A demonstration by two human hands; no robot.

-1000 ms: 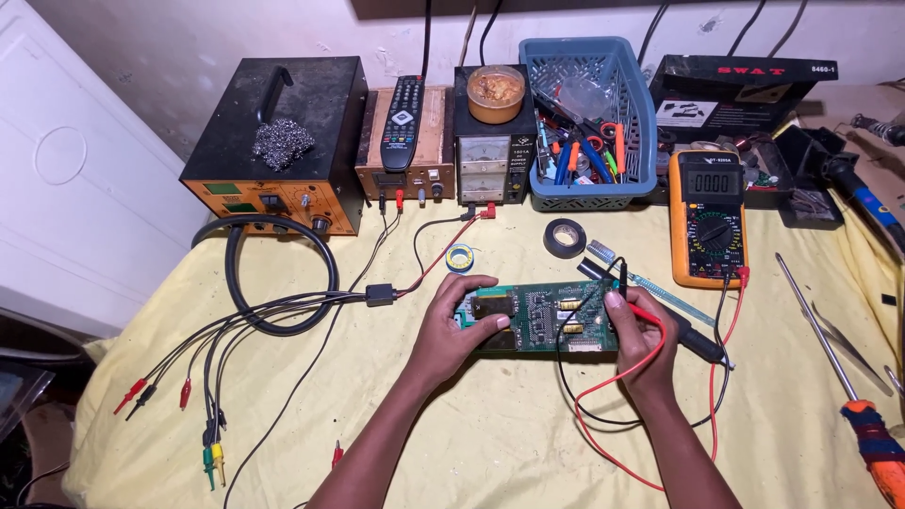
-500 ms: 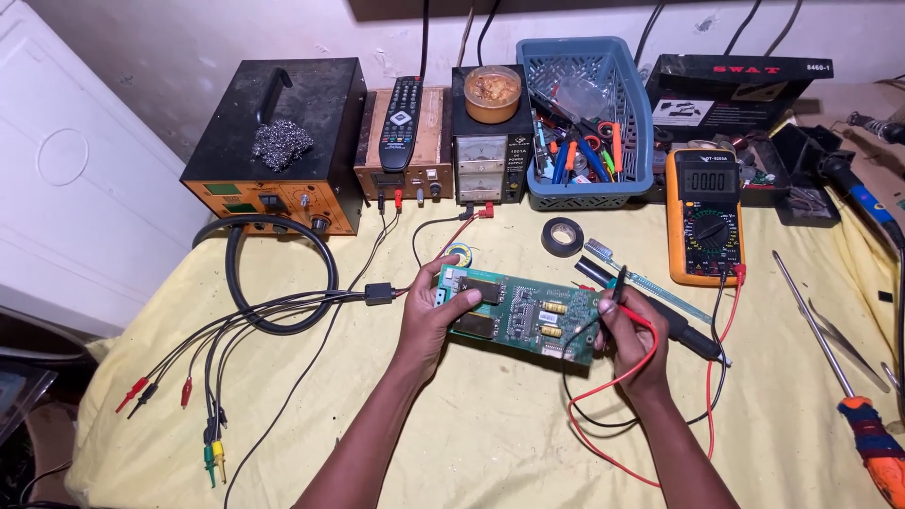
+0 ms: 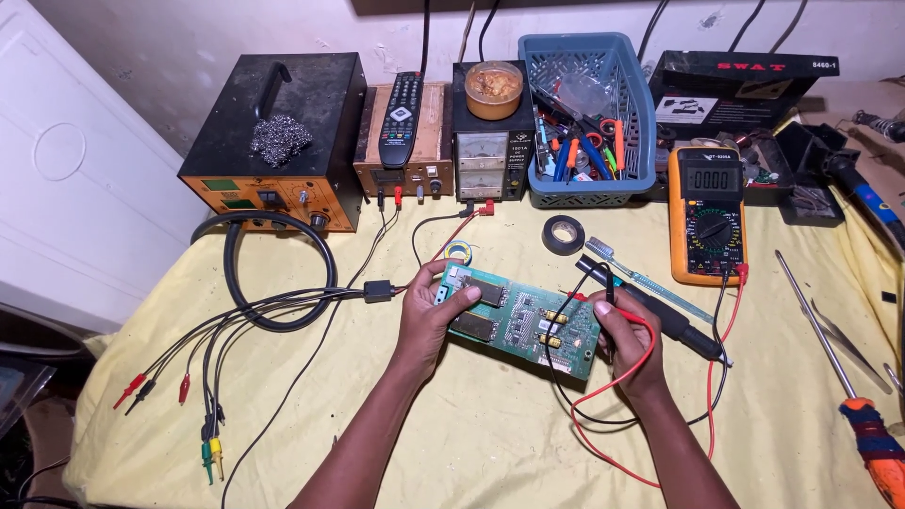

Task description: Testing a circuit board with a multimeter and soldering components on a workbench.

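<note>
A green circuit board [image 3: 521, 319] is held tilted above the yellow cloth [image 3: 490, 443], its left end higher. My left hand [image 3: 426, 313] grips the board's left edge, thumb on top. My right hand [image 3: 626, 339] holds the board's right edge and pinches a thin black probe [image 3: 606, 285] upright between its fingers. Red and black leads [image 3: 613, 396] loop from that hand across the cloth toward the orange multimeter [image 3: 708, 215] at the right.
Along the back stand an orange-and-black soldering station [image 3: 273, 151], a power supply [image 3: 486, 151] with a remote [image 3: 402, 106] beside it, and a blue basket of tools [image 3: 586, 123]. Black tape roll [image 3: 563, 234], screwdriver [image 3: 853, 396], coiled cables [image 3: 273, 283] lie around.
The board has been lifted off the cloth and tilted, its left end raised and shifted left. Both hands kept their hold on its edges.
</note>
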